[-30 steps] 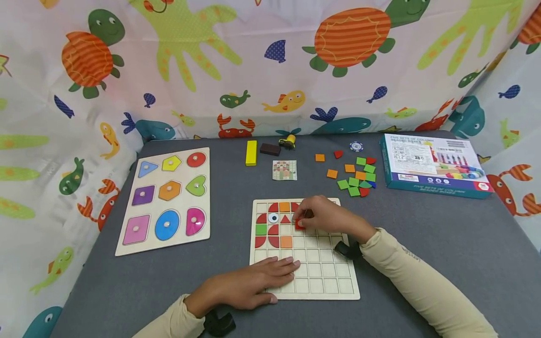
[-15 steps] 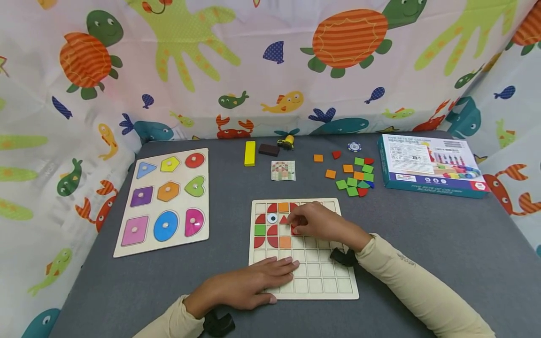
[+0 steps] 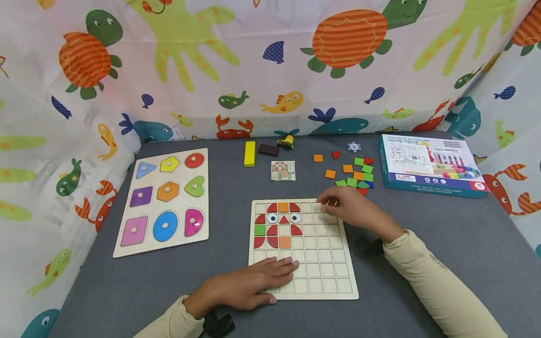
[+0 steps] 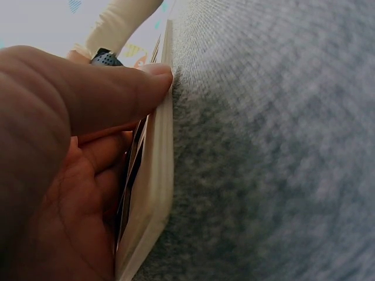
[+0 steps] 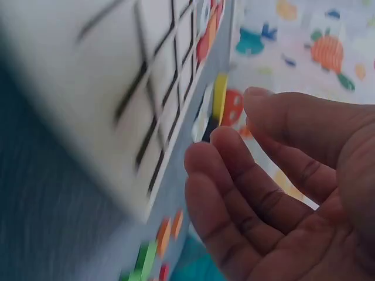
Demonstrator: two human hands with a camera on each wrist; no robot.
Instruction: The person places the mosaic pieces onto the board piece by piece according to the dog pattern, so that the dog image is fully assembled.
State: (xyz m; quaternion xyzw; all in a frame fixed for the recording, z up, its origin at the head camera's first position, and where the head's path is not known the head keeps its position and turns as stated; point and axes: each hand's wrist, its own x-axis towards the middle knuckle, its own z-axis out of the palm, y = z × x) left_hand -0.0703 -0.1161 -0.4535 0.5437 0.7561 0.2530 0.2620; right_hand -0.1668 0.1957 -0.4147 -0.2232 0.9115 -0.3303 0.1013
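Observation:
My left hand lies with straight fingers on the lower left of a wooden grid board; in the left wrist view its thumb rests at the edge of the board. My right hand hovers over the board's upper right corner. Its fingers are loosely bent and nothing shows between them. Tiles fill part of the grid's upper left: red quarter-circles, two eye tiles, a red triangle, a green square and orange squares.
Loose tiles lie behind the right hand, near a poker chip and a box. A pattern card, yellow block, dark block and toy bee sit at the back. A shape puzzle lies left.
My right hand pressed at the red quarter-circle under the right eye tile, let it go there, and moved right and back to the board's corner. The left hand has stayed still.

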